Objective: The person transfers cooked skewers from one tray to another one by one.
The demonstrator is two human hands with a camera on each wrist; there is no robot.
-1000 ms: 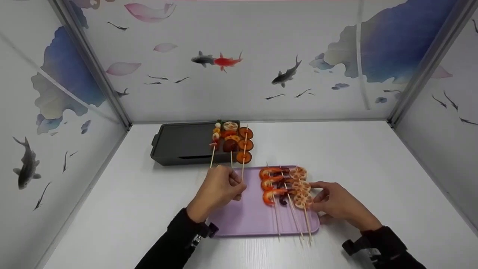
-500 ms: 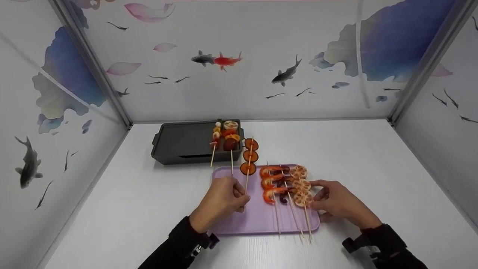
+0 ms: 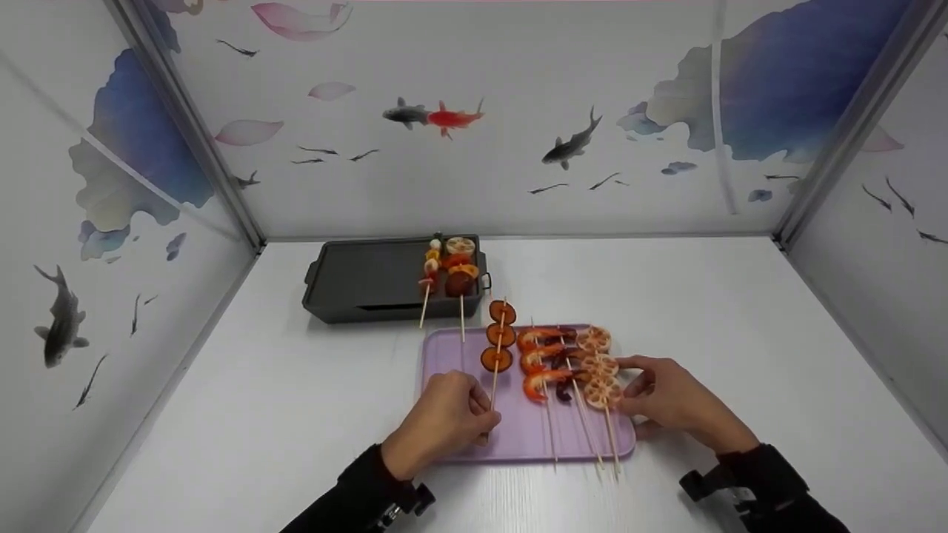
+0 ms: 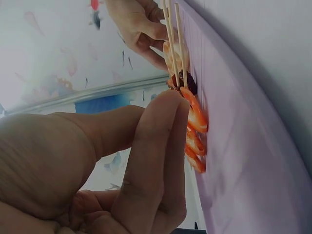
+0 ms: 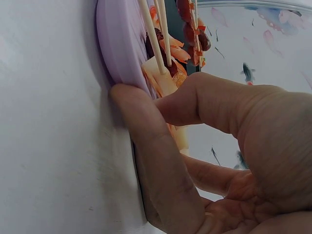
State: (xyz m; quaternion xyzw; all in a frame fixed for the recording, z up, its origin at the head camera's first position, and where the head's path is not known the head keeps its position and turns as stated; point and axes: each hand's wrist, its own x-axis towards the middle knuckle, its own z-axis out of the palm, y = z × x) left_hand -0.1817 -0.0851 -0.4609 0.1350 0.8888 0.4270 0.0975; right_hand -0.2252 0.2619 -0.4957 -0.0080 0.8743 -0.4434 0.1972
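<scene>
My left hand [image 3: 448, 418] pinches the bare lower stick of a skewer of round orange slices with dark rims [image 3: 501, 334], over the left part of the lilac tray [image 3: 518, 437]. In the left wrist view, the fingers [image 4: 151, 146] hide that stick. Thumb and fingers of my right hand [image 3: 681, 403] grip the tray's right rim, close against a lotus root skewer [image 3: 601, 392]. Beside it on the tray lie a shrimp skewer [image 3: 543, 363] and a dark octopus-like skewer [image 3: 564, 391], sticks pointing toward me.
Behind the tray, to the left, stands a black grill pan [image 3: 370, 277]. On its right end lie two mixed skewers, one with small pieces [image 3: 432, 266] and one topped by a lotus slice [image 3: 461, 270]. Patterned panels [image 3: 474, 192] border the white table [image 3: 244, 400].
My left hand has drawn the orange-slice skewer from beside the grill pan's right end toward me, over the tray. My right hand has stayed at the tray's right rim.
</scene>
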